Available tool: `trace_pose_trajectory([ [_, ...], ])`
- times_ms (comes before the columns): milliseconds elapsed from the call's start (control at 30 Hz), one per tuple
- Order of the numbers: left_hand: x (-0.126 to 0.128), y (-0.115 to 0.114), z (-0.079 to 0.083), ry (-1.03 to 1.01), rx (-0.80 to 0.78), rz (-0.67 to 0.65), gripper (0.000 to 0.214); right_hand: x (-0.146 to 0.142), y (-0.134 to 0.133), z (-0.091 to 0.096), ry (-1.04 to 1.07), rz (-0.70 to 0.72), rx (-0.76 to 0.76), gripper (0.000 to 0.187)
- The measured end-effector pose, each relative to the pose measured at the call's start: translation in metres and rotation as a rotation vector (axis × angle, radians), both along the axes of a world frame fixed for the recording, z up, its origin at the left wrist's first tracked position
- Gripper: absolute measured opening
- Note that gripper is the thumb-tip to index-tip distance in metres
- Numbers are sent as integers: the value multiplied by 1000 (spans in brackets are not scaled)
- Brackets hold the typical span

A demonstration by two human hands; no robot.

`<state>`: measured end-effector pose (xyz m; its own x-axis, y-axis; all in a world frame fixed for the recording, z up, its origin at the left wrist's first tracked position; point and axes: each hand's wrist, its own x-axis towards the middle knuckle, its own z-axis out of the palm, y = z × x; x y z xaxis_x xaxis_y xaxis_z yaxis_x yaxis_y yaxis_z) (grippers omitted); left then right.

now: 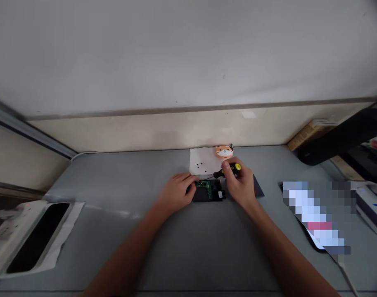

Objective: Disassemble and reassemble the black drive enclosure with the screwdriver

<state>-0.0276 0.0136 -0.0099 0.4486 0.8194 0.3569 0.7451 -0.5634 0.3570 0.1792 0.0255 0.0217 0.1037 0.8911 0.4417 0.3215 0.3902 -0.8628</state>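
Note:
My right hand [240,185] is closed around the black and yellow handle of a screwdriver [221,173]. The thin shaft points left, its tip at the upper left part of an opened black device [216,196] with a green circuit board showing. Curled over the left end of that device, my left hand [178,190] grips it against the grey table and hides its edge. Just behind lies a sheet of white paper [203,156] with several tiny dark specks [197,165] on it, which look like screws. A dark flat panel [258,187] lies partly behind my right hand.
An orange animal-face case [224,152] sits on the paper's far right corner. At left, a dark-screened phone [39,237] lies beside a white power strip [16,227]. To the right are a lit, blurred-out phone [312,220], a long black cylinder [340,138] and another power strip [372,206].

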Motion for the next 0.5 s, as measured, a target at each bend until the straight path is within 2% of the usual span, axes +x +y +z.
trace_pose_trajectory([
  [267, -1, 1, 0, -2, 4, -8, 27, -7, 1, 13, -61, 55, 9, 31],
  [500, 0, 1, 0, 7, 16, -18, 26, -20, 12, 25, -258, 270, 44, 32],
])
